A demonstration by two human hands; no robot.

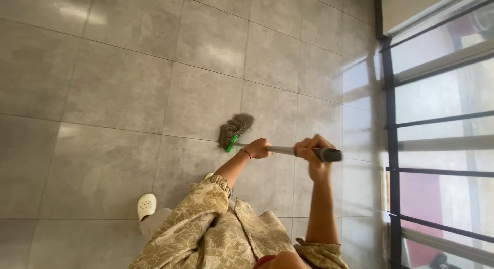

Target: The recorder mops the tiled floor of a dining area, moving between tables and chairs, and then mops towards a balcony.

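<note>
A mop with a grey stringy head (235, 127) and a green clamp rests on the grey tiled floor ahead of me. Its grey handle (280, 149) runs back toward me, ending in a dark grip. My left hand (257, 148) is shut around the handle lower down, closer to the mop head. My right hand (315, 155) is shut around the upper end, just below the dark grip. A thin dark band sits on my left wrist. I wear a beige floral garment, and a white clog (146, 205) shows on one foot.
Large grey floor tiles (118, 89) spread out to the left and ahead. On the right stands a dark metal window frame (391, 145) with horizontal bars and glass, close to my right hand.
</note>
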